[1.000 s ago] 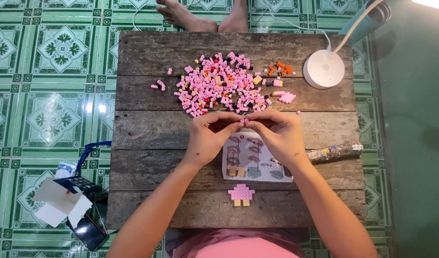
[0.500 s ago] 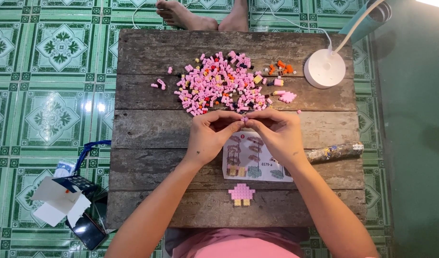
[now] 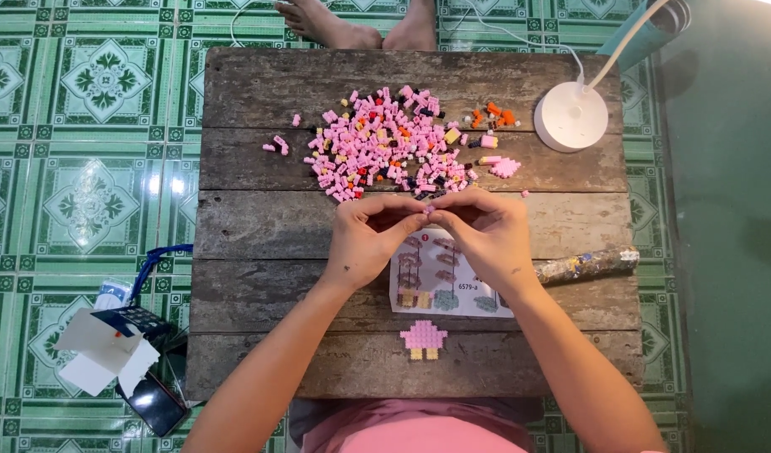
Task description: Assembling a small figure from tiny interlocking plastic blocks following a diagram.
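Both hands meet at the middle of the frame over the wooden counter (image 3: 259, 226). The left hand (image 3: 370, 239) and the right hand (image 3: 486, 235) are curled with their fingertips pinched together on one tiny pink brick (image 3: 430, 209), thumbs and forefingers closed around it from either side; the piece is so small that its shape is hard to make out. It sits just below the pile of small bricks (image 3: 385, 151), mostly pink with a few orange, yellow and dark ones, spread across the upper middle of the counter. Under the hands lies a printed instruction sheet (image 3: 440, 285), partly covered by the right wrist. Below it, near the bottom edge of the counter, rests a small built piece (image 3: 424, 337), pink on top with two yellow feet. A round white lamp base (image 3: 570, 117) stands at the upper right, and a crumpled clear bag (image 3: 586, 264) lies at the right. Another person's bare feet (image 3: 360, 25) show at the top edge
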